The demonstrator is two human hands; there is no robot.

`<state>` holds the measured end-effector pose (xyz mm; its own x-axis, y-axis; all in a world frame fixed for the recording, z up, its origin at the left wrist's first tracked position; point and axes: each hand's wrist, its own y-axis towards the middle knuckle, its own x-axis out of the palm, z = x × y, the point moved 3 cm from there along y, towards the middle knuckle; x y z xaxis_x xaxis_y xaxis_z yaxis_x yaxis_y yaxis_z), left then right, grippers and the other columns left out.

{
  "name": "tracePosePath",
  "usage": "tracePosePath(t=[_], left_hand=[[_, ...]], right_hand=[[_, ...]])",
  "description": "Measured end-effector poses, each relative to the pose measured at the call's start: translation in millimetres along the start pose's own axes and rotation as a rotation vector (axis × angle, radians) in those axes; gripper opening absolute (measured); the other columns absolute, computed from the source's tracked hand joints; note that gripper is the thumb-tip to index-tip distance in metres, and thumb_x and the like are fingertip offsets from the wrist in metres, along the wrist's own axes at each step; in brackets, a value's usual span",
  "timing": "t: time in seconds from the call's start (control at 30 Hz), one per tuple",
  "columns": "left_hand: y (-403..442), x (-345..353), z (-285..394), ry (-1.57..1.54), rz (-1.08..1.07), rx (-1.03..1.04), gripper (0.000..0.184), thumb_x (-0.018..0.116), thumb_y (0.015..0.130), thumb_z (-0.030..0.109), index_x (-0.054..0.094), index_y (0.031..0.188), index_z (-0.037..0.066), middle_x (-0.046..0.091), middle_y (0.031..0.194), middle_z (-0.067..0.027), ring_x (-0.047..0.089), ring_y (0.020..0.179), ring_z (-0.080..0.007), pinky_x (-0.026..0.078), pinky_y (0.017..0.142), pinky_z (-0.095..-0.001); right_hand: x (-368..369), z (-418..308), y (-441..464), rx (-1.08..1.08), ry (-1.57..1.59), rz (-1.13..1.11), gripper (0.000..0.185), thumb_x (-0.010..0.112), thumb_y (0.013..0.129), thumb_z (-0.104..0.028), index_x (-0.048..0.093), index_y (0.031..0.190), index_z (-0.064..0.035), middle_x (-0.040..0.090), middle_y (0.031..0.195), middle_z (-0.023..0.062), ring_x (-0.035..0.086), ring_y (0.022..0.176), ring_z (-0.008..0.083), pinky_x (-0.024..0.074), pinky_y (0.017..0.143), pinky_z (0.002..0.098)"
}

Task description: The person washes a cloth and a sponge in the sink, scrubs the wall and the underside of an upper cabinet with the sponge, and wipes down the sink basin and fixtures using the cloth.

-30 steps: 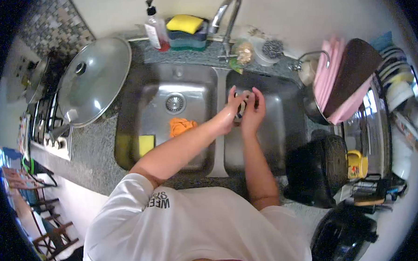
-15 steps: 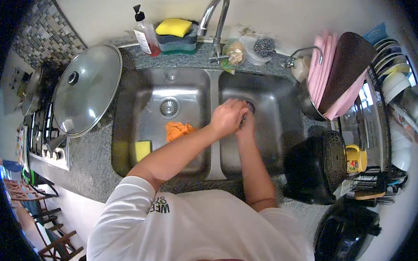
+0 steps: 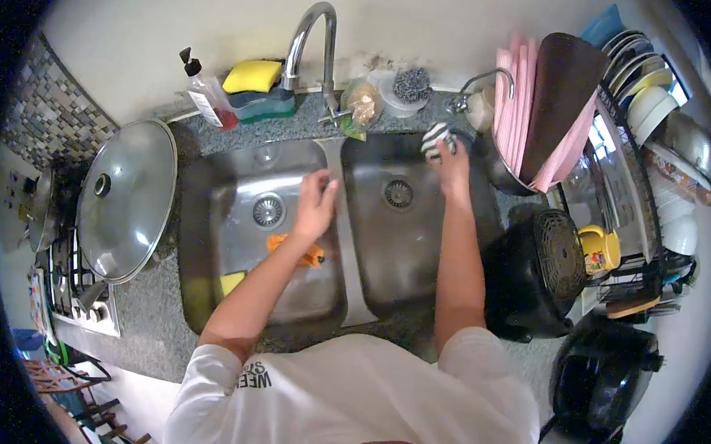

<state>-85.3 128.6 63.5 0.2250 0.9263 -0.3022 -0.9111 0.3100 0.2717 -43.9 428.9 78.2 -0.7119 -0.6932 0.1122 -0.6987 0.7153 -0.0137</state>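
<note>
My right hand grips a bunched black-and-white striped cloth at the back right edge of the sink's right basin. Over the left basin, close to the divider, my left hand holds nothing, its fingers bent and apart. Below that hand, partly covered by my left forearm, lies a crumpled orange cloth. A yellow sponge rests toward the front left of the same basin.
Behind the sink stand the faucet, a soap bottle, a sponge holder and a steel scrubber. A large glass lid is at left. Pink cloths, a black basket and a dish rack crowd the right.
My hands were together over the right basin and have parted. The right moved to the back right edge with the striped cloth; the left moved over the left basin. The camera view shifted slightly.
</note>
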Motion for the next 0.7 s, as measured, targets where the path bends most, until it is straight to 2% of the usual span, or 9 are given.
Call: tracePosePath(t=[0.03, 0.13, 0.23, 0.33, 0.4, 0.47, 0.57, 0.67, 0.7], left_hand=[[-2.1, -9.0, -19.6, 0.036, -0.025, -0.047, 0.035, 0.053, 0.084, 0.029, 0.048, 0.108, 0.003, 0.049, 0.103, -0.0202, 0.048, 0.094, -0.0325, 0.039, 0.083, -0.0401], [-25.6, -28.7, -85.4, 0.368, -0.17, -0.222, 0.049, 0.057, 0.08, 0.038, 0.046, 0.112, 0.002, 0.048, 0.108, -0.021, 0.049, 0.099, -0.0344, 0.04, 0.084, -0.0413], [-65.4, -37.3, -121.1, 0.739, -0.595, -0.408, 0.064, 0.06, 0.075, 0.046, 0.042, 0.121, 0.005, 0.043, 0.118, -0.0173, 0.041, 0.111, -0.0359, 0.038, 0.088, -0.0455], [-96.7, -42.6, -150.3, 0.864, -0.757, -0.374, 0.069, 0.062, 0.071, 0.046, 0.039, 0.124, 0.009, 0.04, 0.122, -0.0137, 0.035, 0.117, -0.0353, 0.037, 0.09, -0.0484], [-111.5, -45.2, -173.3, 0.823, -0.665, -0.135, 0.069, 0.065, 0.069, 0.042, 0.039, 0.124, 0.01, 0.038, 0.123, -0.0121, 0.032, 0.12, -0.0344, 0.036, 0.091, -0.0494], [-110.3, -46.2, -173.7, 0.931, -0.632, -0.201, 0.071, 0.068, 0.065, 0.04, 0.04, 0.123, 0.011, 0.037, 0.124, -0.0119, 0.032, 0.12, -0.0335, 0.034, 0.093, -0.0493], [-100.1, -49.9, -158.5, 0.944, -0.639, -0.261, 0.069, 0.069, 0.063, 0.036, 0.041, 0.122, 0.012, 0.037, 0.124, -0.012, 0.032, 0.12, -0.0328, 0.033, 0.093, -0.0494], [-99.0, -53.4, -137.4, 0.976, -0.632, -0.277, 0.066, 0.068, 0.065, 0.034, 0.041, 0.121, 0.014, 0.038, 0.123, -0.0133, 0.034, 0.118, -0.0331, 0.036, 0.091, -0.0482], [-99.2, -54.5, -134.8, 1.001, -0.627, -0.276, 0.065, 0.068, 0.066, 0.034, 0.041, 0.121, 0.014, 0.038, 0.123, -0.0139, 0.034, 0.117, -0.0333, 0.037, 0.09, -0.0476]], right_hand=[[7.2, -14.0, 11.8, 0.033, 0.047, 0.125, 0.039, 0.058, 0.084, -0.018, 0.042, 0.115, -0.0017, 0.052, 0.101, 0.0109, 0.054, 0.086, 0.02, 0.0472, 0.07, 0.0304], [2.5, 16.8, 86.7, -0.321, -0.346, 0.545, 0.051, 0.061, 0.081, -0.027, 0.041, 0.119, -0.0003, 0.046, 0.114, 0.0223, 0.054, 0.087, 0.0334, 0.0422, 0.082, 0.0418], [9.5, 66.0, 144.6, -0.485, -0.467, 0.432, 0.047, 0.057, 0.081, -0.027, 0.043, 0.114, 0.0034, 0.047, 0.112, 0.0274, 0.052, 0.09, 0.0408, 0.0347, 0.09, 0.0436], [27.5, 11.6, 111.2, -0.156, -0.773, 0.317, 0.051, 0.056, 0.083, -0.026, 0.039, 0.118, 0.0063, 0.048, 0.114, 0.0248, 0.048, 0.106, 0.0325, 0.0358, 0.091, 0.0368], [13.4, 30.6, 130.5, -0.175, -0.594, 0.254, 0.047, 0.057, 0.081, -0.025, 0.045, 0.114, 0.0072, 0.05, 0.114, 0.0251, 0.048, 0.106, 0.0346, 0.0368, 0.09, 0.0367], [13.5, 36.1, 125.3, -0.368, -0.596, 0.464, 0.039, 0.056, 0.082, -0.024, 0.052, 0.11, 0.0025, 0.054, 0.108, 0.0245, 0.051, 0.101, 0.0345, 0.0383, 0.087, 0.0366], [17.3, 37.0, 121.1, -0.471, -0.652, 0.529, 0.038, 0.055, 0.081, -0.025, 0.053, 0.105, 0.0037, 0.054, 0.1, 0.027, 0.05, 0.095, 0.0394, 0.039, 0.085, 0.0423], [31.6, 1.3, 97.5, -0.264, -1.056, 0.376, 0.043, 0.057, 0.079, -0.028, 0.052, 0.107, 0.0048, 0.055, 0.097, 0.0269, 0.048, 0.095, 0.0413, 0.0375, 0.086, 0.0433], [23.3, 17.2, 115.3, -0.315, -1.202, 0.364, 0.05, 0.061, 0.076, -0.032, 0.052, 0.11, 0.0031, 0.053, 0.099, 0.027, 0.047, 0.097, 0.0418, 0.0366, 0.087, 0.0448]])
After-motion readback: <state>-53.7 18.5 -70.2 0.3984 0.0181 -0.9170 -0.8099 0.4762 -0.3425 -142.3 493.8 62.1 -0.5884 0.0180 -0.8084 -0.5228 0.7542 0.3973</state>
